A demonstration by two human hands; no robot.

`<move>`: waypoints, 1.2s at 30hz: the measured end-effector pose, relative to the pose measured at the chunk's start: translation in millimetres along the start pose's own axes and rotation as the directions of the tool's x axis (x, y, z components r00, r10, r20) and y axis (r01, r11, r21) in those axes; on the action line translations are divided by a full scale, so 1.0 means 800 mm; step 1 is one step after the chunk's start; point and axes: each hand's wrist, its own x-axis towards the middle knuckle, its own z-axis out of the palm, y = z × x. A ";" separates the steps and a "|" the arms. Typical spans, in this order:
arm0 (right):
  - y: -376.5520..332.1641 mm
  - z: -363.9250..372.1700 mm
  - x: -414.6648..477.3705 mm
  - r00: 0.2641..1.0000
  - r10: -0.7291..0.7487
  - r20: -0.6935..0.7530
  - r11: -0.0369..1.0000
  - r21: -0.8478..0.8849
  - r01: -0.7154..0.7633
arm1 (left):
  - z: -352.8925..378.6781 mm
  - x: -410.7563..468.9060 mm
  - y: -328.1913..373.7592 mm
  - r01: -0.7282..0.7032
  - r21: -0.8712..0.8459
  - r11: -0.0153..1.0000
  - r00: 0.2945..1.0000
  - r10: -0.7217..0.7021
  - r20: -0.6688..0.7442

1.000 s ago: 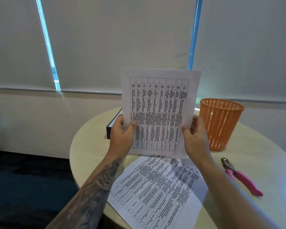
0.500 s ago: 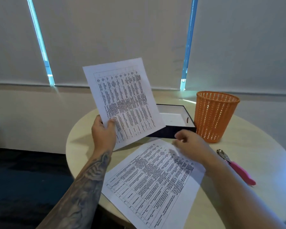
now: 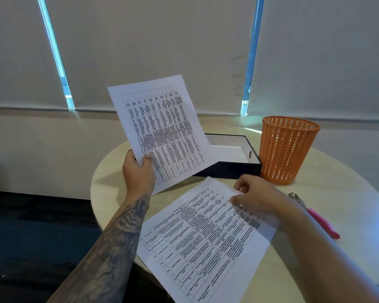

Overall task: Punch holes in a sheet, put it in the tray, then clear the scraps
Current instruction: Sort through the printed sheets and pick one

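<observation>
My left hand (image 3: 138,171) grips the lower left corner of a printed sheet (image 3: 162,130) and holds it tilted in the air, left of the tray. Behind that sheet sits the tray (image 3: 228,169), a dark box with a white inside. More printed sheets (image 3: 204,239) lie flat on the table in front of me. My right hand (image 3: 256,195) rests on their upper right part with fingers curled, fingertips touching the paper. A pink-handled hole punch (image 3: 315,215) lies on the table to the right of my right forearm.
An orange mesh bin (image 3: 287,149) stands right of the tray. The round pale table (image 3: 348,197) ends close on the left and front, above dark floor. Closed blinds and a wall are behind it.
My right hand let go of the raised sheet and came down onto the sheets on the table. My left hand swung the sheet left, uncovering the tray.
</observation>
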 end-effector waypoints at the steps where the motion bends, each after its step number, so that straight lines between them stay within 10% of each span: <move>1: 0.001 -0.001 -0.001 1.000 -0.024 0.003 1.000 0.002 0.024 | 0.000 0.000 0.000 0.005 -0.001 1.000 1.000 -0.005 -0.003; 10: -0.006 -0.011 -0.003 0.974 -0.182 -0.137 0.978 0.076 0.194 | -0.001 0.003 0.001 0.042 0.011 0.999 0.999 -0.041 -0.009; 26: -0.006 -0.018 -0.005 0.747 -0.159 -0.645 0.899 0.217 0.380 | 0.013 -0.031 0.006 -0.013 0.200 0.980 0.785 -0.114 0.609; 31: -0.007 -0.018 0.002 0.627 -0.139 -0.767 0.938 0.100 0.331 | 0.011 -0.024 0.009 0.012 0.139 0.990 0.888 -0.075 0.454; 36: -0.007 -0.011 0.012 0.830 0.013 -0.557 0.815 0.486 0.314 | 0.009 -0.009 0.006 0.132 0.062 0.989 0.942 -0.144 0.303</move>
